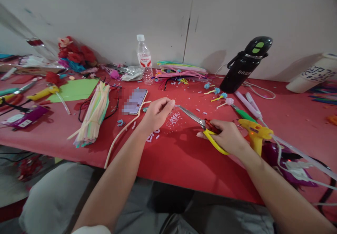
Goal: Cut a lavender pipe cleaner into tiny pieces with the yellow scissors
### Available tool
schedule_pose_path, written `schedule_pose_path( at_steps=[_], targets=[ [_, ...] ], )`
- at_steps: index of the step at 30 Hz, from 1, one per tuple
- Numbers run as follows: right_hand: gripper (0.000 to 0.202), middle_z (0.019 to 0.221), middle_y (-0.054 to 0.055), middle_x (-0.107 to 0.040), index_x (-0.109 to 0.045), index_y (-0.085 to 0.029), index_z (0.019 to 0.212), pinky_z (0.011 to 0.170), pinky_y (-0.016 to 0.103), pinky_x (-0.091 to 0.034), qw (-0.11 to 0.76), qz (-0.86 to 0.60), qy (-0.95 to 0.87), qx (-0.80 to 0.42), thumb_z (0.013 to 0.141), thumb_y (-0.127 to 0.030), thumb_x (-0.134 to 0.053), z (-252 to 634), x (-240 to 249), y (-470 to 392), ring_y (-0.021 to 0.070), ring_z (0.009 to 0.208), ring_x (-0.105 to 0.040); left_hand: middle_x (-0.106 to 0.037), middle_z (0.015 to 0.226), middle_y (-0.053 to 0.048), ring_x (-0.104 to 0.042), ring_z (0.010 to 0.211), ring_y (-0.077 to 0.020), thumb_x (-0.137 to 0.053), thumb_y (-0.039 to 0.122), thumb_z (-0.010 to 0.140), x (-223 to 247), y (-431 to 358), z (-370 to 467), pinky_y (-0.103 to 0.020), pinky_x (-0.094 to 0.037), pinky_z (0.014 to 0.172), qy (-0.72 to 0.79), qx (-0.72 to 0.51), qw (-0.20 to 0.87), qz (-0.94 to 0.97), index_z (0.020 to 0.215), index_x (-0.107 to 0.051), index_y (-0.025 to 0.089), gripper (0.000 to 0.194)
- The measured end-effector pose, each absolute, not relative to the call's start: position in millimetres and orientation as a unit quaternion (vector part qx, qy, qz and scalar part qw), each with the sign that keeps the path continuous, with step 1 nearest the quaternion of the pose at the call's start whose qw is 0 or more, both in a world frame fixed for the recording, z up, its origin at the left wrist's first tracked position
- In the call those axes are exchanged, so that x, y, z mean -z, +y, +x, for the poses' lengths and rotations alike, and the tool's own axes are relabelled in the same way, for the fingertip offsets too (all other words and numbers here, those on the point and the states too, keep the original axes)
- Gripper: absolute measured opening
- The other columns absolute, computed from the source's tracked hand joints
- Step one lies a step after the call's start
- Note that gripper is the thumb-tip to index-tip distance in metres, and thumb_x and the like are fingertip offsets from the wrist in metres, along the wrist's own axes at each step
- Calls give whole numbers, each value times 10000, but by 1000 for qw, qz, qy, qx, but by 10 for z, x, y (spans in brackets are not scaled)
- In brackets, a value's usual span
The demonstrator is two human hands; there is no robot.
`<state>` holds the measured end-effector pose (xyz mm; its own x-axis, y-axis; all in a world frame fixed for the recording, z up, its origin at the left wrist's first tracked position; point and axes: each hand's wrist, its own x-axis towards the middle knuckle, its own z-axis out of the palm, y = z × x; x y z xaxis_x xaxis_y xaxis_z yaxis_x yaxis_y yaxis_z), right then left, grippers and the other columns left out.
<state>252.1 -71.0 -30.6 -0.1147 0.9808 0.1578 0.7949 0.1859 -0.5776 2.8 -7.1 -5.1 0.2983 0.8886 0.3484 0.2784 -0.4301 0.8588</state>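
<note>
My left hand (158,114) is closed in a pinch near the middle of the red table (168,156); what its fingertips hold is too small to make out. My right hand (228,135) grips scissors (193,116) with yellow and red handles, their tips just right of my left fingertips. Below the tips lies a scatter of tiny pale clippings (173,119). Small lilac pieces (150,137) rest beside my left wrist. A long cream pipe cleaner (116,141) curves on the table left of my left forearm.
Left are a phone (135,101), a pipe-cleaner bundle (93,116) and green paper (75,89). Behind stand a clear bottle (144,60) and black flask (243,67); small blue-topped pieces (216,91) lie near the flask. A yellow glue gun (256,132) and cables are at right.
</note>
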Motion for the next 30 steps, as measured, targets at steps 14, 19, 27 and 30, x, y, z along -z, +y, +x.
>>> schedule_pose_path(
  at_steps=[14,19,27,30],
  targets=[
    [525,559,-53,-302,-383,-187,613,442,203,-233,250,-618,-723,-180,657,-614,-685,2513,302,-722,85,539,-256,-416,550,24,-377,499,-80,-428,416,923,82,-66,38,-240,-287,486,422,-438,347,714,639,-469,163,382],
    [480,564,-53,-327,-412,-187,628,455,199,-253,242,-622,-723,-178,662,-572,-697,2539,344,-705,91,552,-277,-419,554,23,-382,509,-79,-431,401,923,71,-72,43,-235,-296,498,414,-444,338,719,616,-449,161,390],
    [486,563,-53,-323,-418,-183,622,459,198,-256,240,-625,-723,-172,656,-581,-696,2539,355,-694,90,550,-275,-425,535,31,-367,490,-67,-432,373,926,21,-97,51,-221,-289,493,425,-424,309,738,613,-467,153,384],
    [499,564,-50,-322,-422,-180,619,458,200,-259,241,-621,-727,-168,661,-604,-683,2541,362,-688,88,546,-269,-429,532,32,-366,485,-66,-434,374,925,23,-96,48,-219,-292,491,425,-423,310,737,616,-470,153,381]
  ],
)
